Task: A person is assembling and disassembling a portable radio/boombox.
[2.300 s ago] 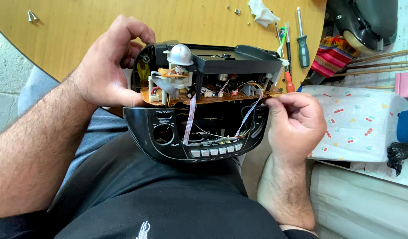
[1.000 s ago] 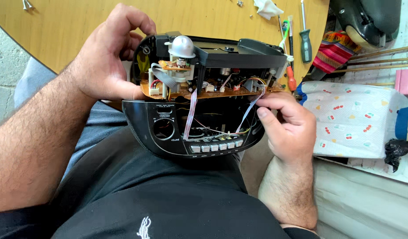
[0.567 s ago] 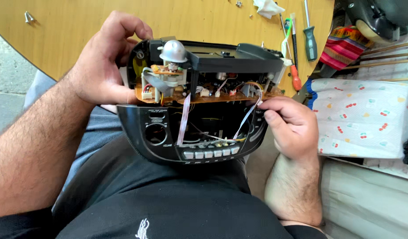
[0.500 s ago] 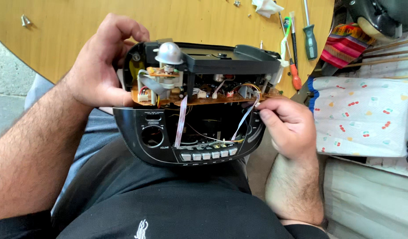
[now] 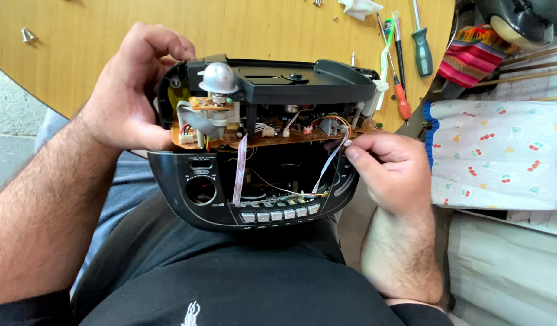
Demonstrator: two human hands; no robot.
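An opened black portable radio (image 5: 260, 205) rests on my lap, its front shell tipped toward me with a row of grey buttons. Above it sits the inner chassis with a brown circuit board (image 5: 272, 136) and a silver knob (image 5: 217, 77). My left hand (image 5: 130, 90) grips the chassis and board at their left end. My right hand (image 5: 387, 169) pinches the board's right edge beside a flat ribbon cable (image 5: 327, 166). A second ribbon cable (image 5: 239, 172) runs down from the board to the front shell.
A round wooden table (image 5: 97, 30) lies behind the radio, with screwdrivers (image 5: 420, 42), loose screws (image 5: 28, 35) and a crumpled tissue (image 5: 358, 7). To the right is a cherry-print cloth (image 5: 502, 157) and a striped fabric (image 5: 475, 54).
The radio has shifted slightly left and up in view. My right hand has moved up to the board's right edge by the ribbon cable; my left hand keeps its grip.
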